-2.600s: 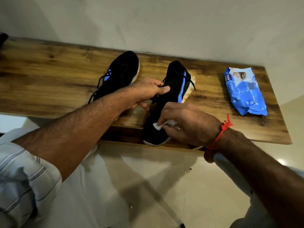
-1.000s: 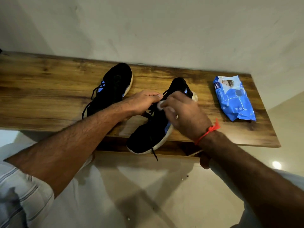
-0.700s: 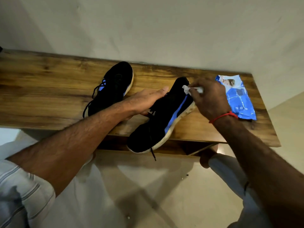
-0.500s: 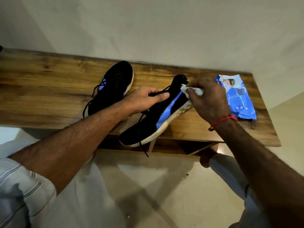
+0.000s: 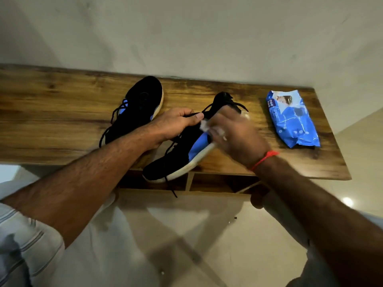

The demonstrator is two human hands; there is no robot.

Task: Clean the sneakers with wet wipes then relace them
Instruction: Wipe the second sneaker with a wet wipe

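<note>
Two black sneakers with blue side panels and white soles are on the wooden bench (image 5: 51,121). The nearer sneaker (image 5: 180,156) lies tilted on its side, its toe past the bench's front edge. My left hand (image 5: 176,123) grips this sneaker at its opening. My right hand (image 5: 234,133), blurred by motion, holds a white wet wipe (image 5: 205,127) against the sneaker's blue side. The other sneaker (image 5: 138,108) rests further back to the left, with loose black laces.
A blue pack of wet wipes (image 5: 292,119) lies at the bench's right end. A plain wall stands right behind the bench. Open compartments (image 5: 209,182) sit under the bench top, and a glossy tiled floor (image 5: 186,235) lies below.
My right hand has moved with the wipe from the sneaker's heel back toward its middle. The sneaker's toe has swung left and further over the bench edge.
</note>
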